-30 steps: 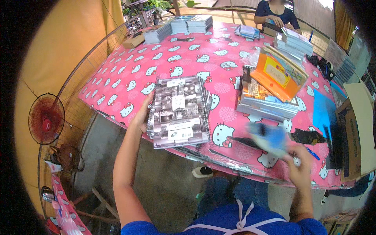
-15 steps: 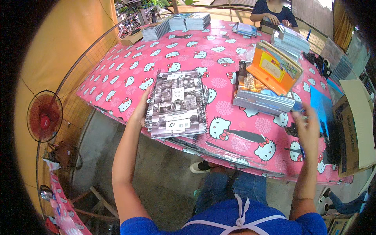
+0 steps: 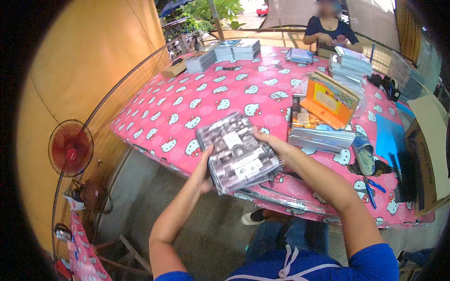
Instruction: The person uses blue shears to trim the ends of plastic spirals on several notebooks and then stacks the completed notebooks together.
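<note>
A small stack of spiral notebooks [image 3: 233, 157] with black-and-white photo covers is between my two hands, tilted over the near edge of the table. My left hand [image 3: 205, 171] grips its left side, thumb on the cover. On the far right side, my right hand [image 3: 273, 142] clasps the stack, its thumb lying on top; its other fingers are hidden underneath. To the right of my right hand stands a pile of notebooks [image 3: 318, 137]. On that pile rests an orange folder-like booklet [image 3: 323, 108], leaning upright.
A pink cat-print cover [image 3: 178, 124] spreads over the table. Blue-handled pliers [image 3: 370, 193] lie near a blue-and-pale rounded object [image 3: 363, 155]. A cardboard box [image 3: 424, 168] stands right. More notebook stacks [image 3: 200, 62] are at the back; a person [image 3: 330, 35] sits opposite. A fan [image 3: 71, 149] stands left.
My right hand has moved left from beside the orange booklet onto the notebooks. The stack has turned and tilted in my hands. The view has shifted slightly.
</note>
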